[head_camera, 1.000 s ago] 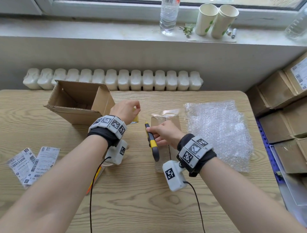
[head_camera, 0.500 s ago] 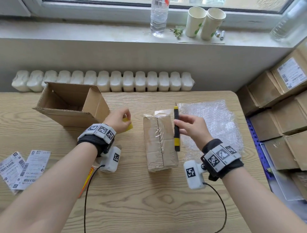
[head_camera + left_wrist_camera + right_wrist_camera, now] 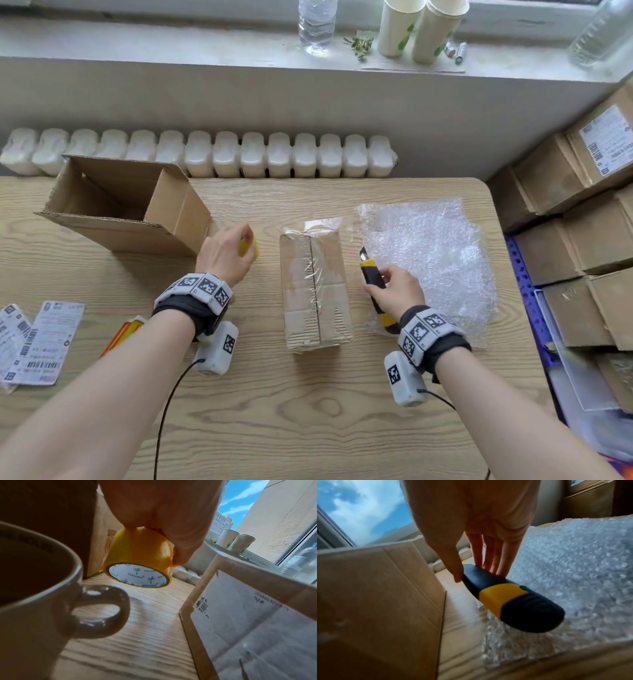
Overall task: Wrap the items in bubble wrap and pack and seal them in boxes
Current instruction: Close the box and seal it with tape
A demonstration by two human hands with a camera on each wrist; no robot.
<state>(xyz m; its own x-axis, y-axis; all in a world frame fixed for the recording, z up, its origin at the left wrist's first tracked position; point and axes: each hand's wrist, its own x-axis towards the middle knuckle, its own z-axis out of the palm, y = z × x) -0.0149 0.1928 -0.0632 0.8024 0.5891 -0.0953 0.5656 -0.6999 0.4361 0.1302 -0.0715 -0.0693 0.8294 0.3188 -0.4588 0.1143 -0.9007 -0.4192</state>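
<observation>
Paper labels [image 3: 34, 339] lie at 9 o'clock on the wooden table [image 3: 274, 411]. Open cardboard box [image 3: 126, 205] sits at 10 o'clock, on its side. Left hand [image 3: 224, 255] just right of it, fingers curled round a yellow tape roll [image 3: 139, 558], held just above the table; a mug [image 3: 42, 601] is close by in the left wrist view. Taped box [image 3: 315, 287] dead centre, seam running 12 to 6. Right hand [image 3: 399, 293] at 3 o'clock of that box pinches a yellow-black utility knife [image 3: 373, 284] between thumb and fingers, over the near edge of the bubble wrap [image 3: 435, 260]. Stacked boxes [image 3: 582, 222] off the table at far right.
</observation>
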